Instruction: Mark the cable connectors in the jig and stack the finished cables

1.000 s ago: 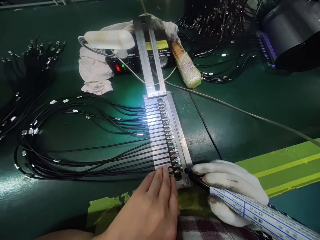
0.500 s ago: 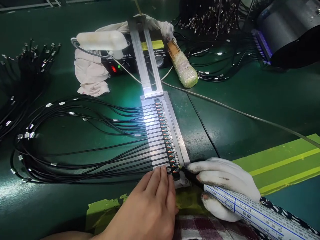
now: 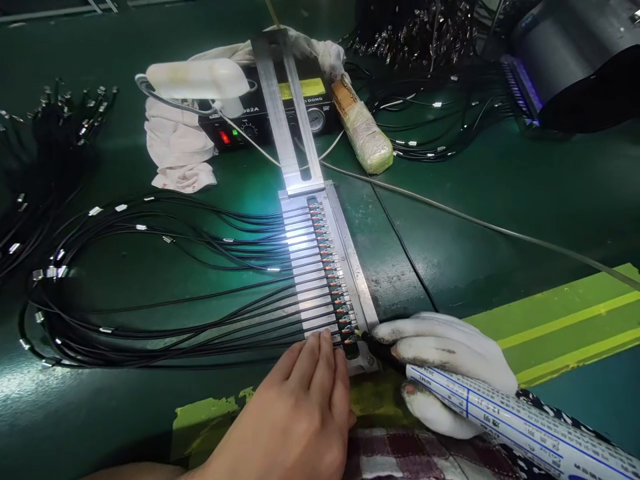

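Note:
My right hand [image 3: 450, 373], in a white glove stained at the fingertips, grips a glue syringe [image 3: 510, 420] with a printed white and blue barrel. Its dark nozzle points at the lowest connectors in a long metal fixture [image 3: 310, 293]. Black cables [image 3: 240, 307] lie side by side across the fixture, their ends with orange and metal parts [image 3: 341, 310] lined up in its slot. My bare left hand [image 3: 305, 400] rests on the fixture's lower end, fingers stretched out together over the nearest cables; its thumb is mostly hidden.
Behind the fixture stands a black dispenser box [image 3: 273, 113] with a lit red switch. A white lamp-like piece [image 3: 197, 79], a cloth [image 3: 177, 147] and a wrapped handle [image 3: 369, 143] lie around it. Cable bundles [image 3: 60, 133] are at left. A dark machine [image 3: 580, 73] is at right.
The view has shifted very slightly. The nozzle stays by the lowest connectors, and both hands keep nearly the same pose.

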The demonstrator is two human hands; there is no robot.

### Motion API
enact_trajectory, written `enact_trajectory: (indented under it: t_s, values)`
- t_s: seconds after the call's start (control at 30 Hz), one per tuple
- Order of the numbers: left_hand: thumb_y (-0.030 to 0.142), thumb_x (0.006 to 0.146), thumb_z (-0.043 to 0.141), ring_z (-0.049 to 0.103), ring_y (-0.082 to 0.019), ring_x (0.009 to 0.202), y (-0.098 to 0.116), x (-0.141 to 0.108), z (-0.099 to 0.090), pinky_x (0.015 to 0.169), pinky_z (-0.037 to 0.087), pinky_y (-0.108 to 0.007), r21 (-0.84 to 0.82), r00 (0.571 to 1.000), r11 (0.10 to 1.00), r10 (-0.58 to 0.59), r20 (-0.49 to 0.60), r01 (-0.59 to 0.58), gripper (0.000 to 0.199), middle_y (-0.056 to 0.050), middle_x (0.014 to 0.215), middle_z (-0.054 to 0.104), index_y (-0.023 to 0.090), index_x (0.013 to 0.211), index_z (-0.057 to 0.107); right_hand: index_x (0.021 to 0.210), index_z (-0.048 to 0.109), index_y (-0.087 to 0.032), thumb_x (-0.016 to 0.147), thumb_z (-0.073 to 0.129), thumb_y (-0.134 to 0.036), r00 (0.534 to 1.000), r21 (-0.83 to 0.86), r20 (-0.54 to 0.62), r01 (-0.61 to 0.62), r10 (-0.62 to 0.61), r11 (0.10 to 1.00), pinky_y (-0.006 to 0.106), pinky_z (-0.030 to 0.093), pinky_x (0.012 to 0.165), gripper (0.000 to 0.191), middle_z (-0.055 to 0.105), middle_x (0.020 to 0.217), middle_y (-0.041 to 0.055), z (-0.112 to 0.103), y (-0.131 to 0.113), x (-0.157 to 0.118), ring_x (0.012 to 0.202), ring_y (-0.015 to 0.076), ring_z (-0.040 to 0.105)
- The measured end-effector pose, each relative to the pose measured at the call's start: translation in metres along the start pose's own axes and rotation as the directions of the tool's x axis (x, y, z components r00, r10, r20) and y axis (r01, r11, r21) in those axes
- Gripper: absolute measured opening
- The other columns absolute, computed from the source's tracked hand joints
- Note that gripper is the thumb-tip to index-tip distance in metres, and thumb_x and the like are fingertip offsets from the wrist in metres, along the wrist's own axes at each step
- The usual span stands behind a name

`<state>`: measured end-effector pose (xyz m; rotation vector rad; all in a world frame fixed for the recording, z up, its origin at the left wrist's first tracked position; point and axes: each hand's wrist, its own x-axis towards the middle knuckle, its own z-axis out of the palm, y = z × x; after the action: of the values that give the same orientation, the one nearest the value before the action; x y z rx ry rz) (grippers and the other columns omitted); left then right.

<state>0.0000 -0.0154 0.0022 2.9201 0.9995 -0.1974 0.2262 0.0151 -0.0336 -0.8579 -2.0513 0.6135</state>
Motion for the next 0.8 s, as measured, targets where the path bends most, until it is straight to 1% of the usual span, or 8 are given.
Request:
enact_trajectory:
  t_s: [0.33, 0.53, 0.8]
  values:
    - [0.023, 0.100, 0.039, 0.059, -0.034, 0.118, 0.0022, -0.0013, -0.0022, 0.095, 0.050, -0.045, 0.002, 1.000, 1.000, -0.009, -0.012, 0.009, 0.037, -0.020, 0.126, 0.062, 0.006, 0.124, 0.061, 0.095, 0.060, -0.016, 0.081, 0.056, -0.020, 0.999, -0.003, 0.029, 0.015, -0.015, 1.000, 0.030, 0.057, 0.075, 0.015, 0.074, 0.100, 0.0096, -0.0030, -0.0008, -0.0032, 0.091, 0.0191, 0.072]
    - [0.024, 0.096, 0.046, 0.061, -0.030, 0.116, 0.0051, -0.0025, -0.0012, 0.097, 0.048, -0.040, -0.032, 0.999, 0.999, -0.021, -0.034, 0.020, 0.034, -0.013, 0.126, 0.064, 0.011, 0.124, 0.061, 0.095, 0.060, -0.017, 0.081, 0.055, -0.020, 1.000, -0.011, 0.020, 0.010, -0.010, 1.000, 0.029, 0.057, 0.073, 0.014, 0.075, 0.098, 0.0091, -0.0039, -0.0020, -0.0020, 0.090, 0.0183, 0.072]
    - [0.023, 0.095, 0.048, 0.061, -0.029, 0.115, 0.0050, -0.0027, -0.0006, 0.098, 0.048, -0.039, -0.046, 0.999, 0.999, -0.019, -0.026, 0.018, 0.034, -0.013, 0.127, 0.064, 0.011, 0.124, 0.062, 0.094, 0.060, -0.018, 0.081, 0.055, -0.020, 1.000, -0.032, 0.030, 0.009, -0.008, 0.999, 0.030, 0.058, 0.072, 0.014, 0.075, 0.096, 0.0089, -0.0032, -0.0006, 0.0004, 0.089, 0.0184, 0.073]
